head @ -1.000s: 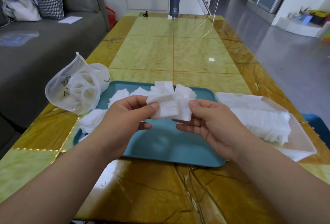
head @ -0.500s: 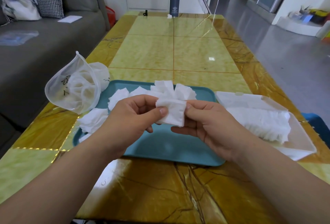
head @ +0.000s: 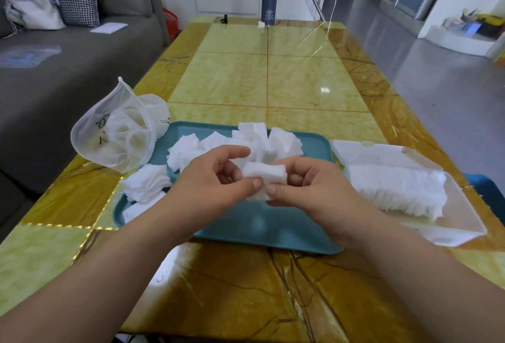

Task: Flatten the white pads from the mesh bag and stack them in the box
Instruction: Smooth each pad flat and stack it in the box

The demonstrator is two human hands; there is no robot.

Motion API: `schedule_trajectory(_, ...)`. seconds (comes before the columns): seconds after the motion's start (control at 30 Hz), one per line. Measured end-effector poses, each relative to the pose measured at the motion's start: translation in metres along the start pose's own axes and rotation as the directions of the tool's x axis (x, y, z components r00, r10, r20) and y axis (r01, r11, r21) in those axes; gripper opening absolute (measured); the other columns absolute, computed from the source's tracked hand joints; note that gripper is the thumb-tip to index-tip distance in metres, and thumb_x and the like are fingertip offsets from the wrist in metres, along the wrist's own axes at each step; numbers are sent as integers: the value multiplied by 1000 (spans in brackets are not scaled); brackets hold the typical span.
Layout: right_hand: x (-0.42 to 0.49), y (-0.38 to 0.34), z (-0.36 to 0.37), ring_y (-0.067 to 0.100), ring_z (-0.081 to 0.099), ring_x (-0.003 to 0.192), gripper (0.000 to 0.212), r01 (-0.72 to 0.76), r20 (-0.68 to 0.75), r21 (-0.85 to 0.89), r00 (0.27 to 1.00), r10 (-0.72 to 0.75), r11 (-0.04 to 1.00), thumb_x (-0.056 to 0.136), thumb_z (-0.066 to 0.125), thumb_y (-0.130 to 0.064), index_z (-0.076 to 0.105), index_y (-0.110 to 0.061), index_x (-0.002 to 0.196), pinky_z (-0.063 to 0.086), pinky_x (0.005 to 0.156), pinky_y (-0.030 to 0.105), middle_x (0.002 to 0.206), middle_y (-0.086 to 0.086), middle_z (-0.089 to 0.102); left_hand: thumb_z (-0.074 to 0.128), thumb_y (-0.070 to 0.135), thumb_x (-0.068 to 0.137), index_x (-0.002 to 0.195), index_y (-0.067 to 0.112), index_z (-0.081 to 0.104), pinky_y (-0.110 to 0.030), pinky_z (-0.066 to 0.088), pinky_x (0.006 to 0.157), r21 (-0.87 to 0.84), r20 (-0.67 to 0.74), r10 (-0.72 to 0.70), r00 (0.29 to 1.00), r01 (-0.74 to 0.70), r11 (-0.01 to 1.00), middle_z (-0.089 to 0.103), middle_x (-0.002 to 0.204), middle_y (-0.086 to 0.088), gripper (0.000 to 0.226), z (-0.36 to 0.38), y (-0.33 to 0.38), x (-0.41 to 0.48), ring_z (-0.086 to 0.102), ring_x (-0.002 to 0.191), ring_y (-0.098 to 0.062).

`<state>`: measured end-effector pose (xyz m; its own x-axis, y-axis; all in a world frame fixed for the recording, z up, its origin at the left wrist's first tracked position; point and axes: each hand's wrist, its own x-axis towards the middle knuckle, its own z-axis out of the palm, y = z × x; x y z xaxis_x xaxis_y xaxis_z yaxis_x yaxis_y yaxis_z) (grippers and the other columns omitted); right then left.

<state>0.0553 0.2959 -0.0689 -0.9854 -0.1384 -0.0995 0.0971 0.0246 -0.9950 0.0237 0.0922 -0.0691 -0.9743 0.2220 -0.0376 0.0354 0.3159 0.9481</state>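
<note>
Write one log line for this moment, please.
left hand, right hand: pinch white pad | over teal tray | box: holds pad stack

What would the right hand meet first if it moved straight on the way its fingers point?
Most likely the left hand: the right hand points across the pad both pinch, thumbs nearly touching; depth is unclear.
</note>
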Motion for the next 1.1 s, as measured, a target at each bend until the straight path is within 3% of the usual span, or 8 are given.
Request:
schedule_trajectory(0.13,4,12,-1,22,75,95,20,25,-65,-290,997,-46,957,92,72,1,79,-16,101,56,95,42,97,7,81,82,17,85,88,21,79,-13,39,54,185,78,48,996,-62,981,61,62,10,5,2,-4,-3,50,55,-2)
schedule_trajectory(0.3,10,20,2,2,71,102,32,-28,-141,-538,988,-57,843,92,74,-12,77,-24,121,55,100,24,109,-11,78,78,28,85,84,31,74,-21,43,57,451,32,11,999,-25,892,67,66,9,5,7,-17,4,55,57,-1)
schedule_trajectory(0.47,10,16,10,4,69,99,33,-11,-120,-632,989,-84,775,92,74,-14,76,-24,123,48,92,15,102,-15,74,74,28,87,85,28,72,-27,47,61,481,5,36,999,-34,876,65,68,6,3,11,-19,6,59,65,-9)
schedule_trajectory(0.67,16,15,12,0,62,72,17,-22,-173,-653,977,-122,757,83,78,-18,68,-33,85,44,65,11,79,-13,70,67,18,84,97,31,72,-28,51,71,503,-47,147,988,-104,858,65,80,10,19,8,-16,9,58,70,-3)
schedule_trajectory(0.77,17,14,13,3,57,65,12,-34,-219,-615,967,-129,788,84,72,-20,63,-27,85,43,59,14,77,-8,67,67,23,88,118,30,67,-32,50,82,589,-206,269,941,-100,802,56,113,12,31,0,-13,17,57,92,-8)
schedule_trajectory(0.9,15,9,14,5,54,67,10,-87,-267,-577,960,-87,812,88,69,-21,59,-24,91,41,55,11,79,-8,62,65,29,92,153,35,41,-42,45,109,642,-107,128,986,-30,766,36,158,12,65,-7,-21,24,48,133,-20)
schedule_trajectory(1.0,16,5,14,5,52,69,9,-119,-311,-524,948,-60,843,89,68,-19,60,-20,93,37,53,14,80,-8,60,64,32,94,153,37,41,-40,39,113,678,-39,75,996,-29,735,43,157,13,64,-1,-24,26,39,138,-22)
schedule_trajectory(1.1,14,4,11,7,52,69,9,-147,-348,-456,937,-24,878,88,68,-18,61,-18,94,36,57,22,81,-5,60,63,33,94,137,38,58,-39,46,103,653,-21,66,998,-36,756,60,136,10,44,6,-23,26,50,124,-19)
